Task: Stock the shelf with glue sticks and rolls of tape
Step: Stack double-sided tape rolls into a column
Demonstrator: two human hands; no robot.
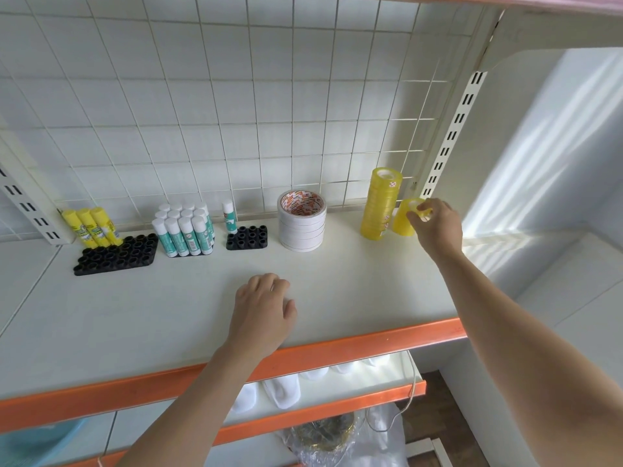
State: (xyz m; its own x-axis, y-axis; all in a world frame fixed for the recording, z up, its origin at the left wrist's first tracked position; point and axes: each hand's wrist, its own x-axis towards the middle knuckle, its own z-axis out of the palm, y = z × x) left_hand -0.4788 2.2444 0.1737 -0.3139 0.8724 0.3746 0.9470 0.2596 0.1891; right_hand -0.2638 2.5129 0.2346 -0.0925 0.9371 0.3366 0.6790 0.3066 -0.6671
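Right hand (433,224) grips a short yellow tape stack (404,220) at the shelf's far right.

Its fingers curl round the stack's top, just beside the tall yellow tape stack (381,203). The left hand (264,308) rests loosely on the white shelf (168,305), holding nothing. Further left stand white tape rolls (302,220), one glue stick (229,217) behind a small black holder (247,237), teal glue sticks (185,230), and yellow glue sticks (92,227) in a large black holder (118,256).
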